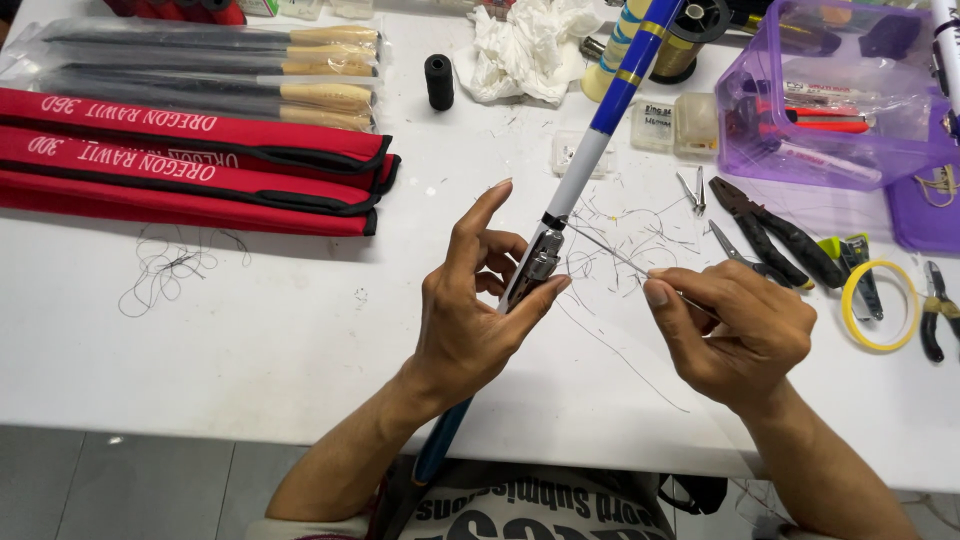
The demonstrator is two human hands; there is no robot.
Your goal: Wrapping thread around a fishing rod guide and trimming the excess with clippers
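You are working at a white table [300,330] littered with short thread clippings; its near edge runs across in front of you, with grey floor [120,480] showing below at the left. A loose tangle of dark thread [165,268] lies toward the left side.

At the far right corner sits a clear purple plastic box [840,150], holding red and white pen-like tools and small packets. Two small clear cases [675,125] rest just left of it. At the far left, clear bags of rods with pale cork grips [210,65] lie beside red fabric sleeves [190,165]. A black thread spool [438,80] and crumpled white tissue [530,45] sit along the far edge. Right of you lie black pliers [775,235] and a yellow tape ring [880,305].

Your left hand [470,320] grips the blue and white fishing rod [610,100] near the middle of the table, thumb pressed on a metal guide foot [538,262], forefinger raised. Your right hand [740,330] is closed, pinching a thin thread [610,255] that runs taut to the guide.
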